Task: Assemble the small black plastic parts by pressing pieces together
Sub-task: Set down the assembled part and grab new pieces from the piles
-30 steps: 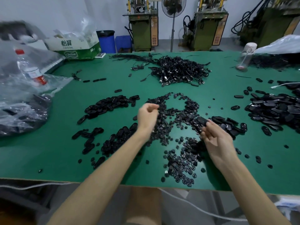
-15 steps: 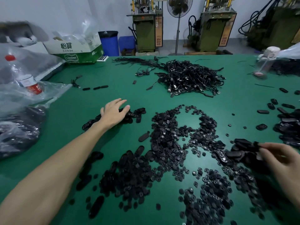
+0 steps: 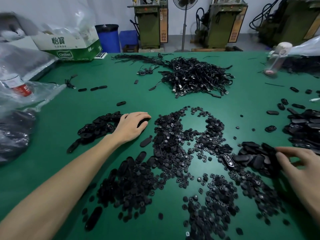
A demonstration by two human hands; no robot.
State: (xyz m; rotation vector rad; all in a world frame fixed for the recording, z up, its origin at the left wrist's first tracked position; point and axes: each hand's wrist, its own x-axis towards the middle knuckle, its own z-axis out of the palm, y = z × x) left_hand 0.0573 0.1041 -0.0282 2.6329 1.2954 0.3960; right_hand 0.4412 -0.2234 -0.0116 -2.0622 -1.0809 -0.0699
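Well, the little black parts are all over the green table (image 3: 242,108). The small round pieces (image 3: 174,135) lie in a big heap in the middle. Long oval pieces (image 3: 97,127) lie in a bunch on the left, and another pile of ovals (image 3: 254,157) lies on the right.

The left hand (image 3: 130,126) rests on the end of the left bunch. Its fingers are side by side and only a little bent, with a dark piece under the tips. The right hand (image 3: 299,165) is at the edge of the pile of ovals. Its thumb and first finger touch them, but I cannot tell if they pinch one or just poke.

These parts look very light, hard and smooth, so I think one could slip or flick away. I would take an oval by its long sides with thumb and finger, set a round piece on it and push straight down.
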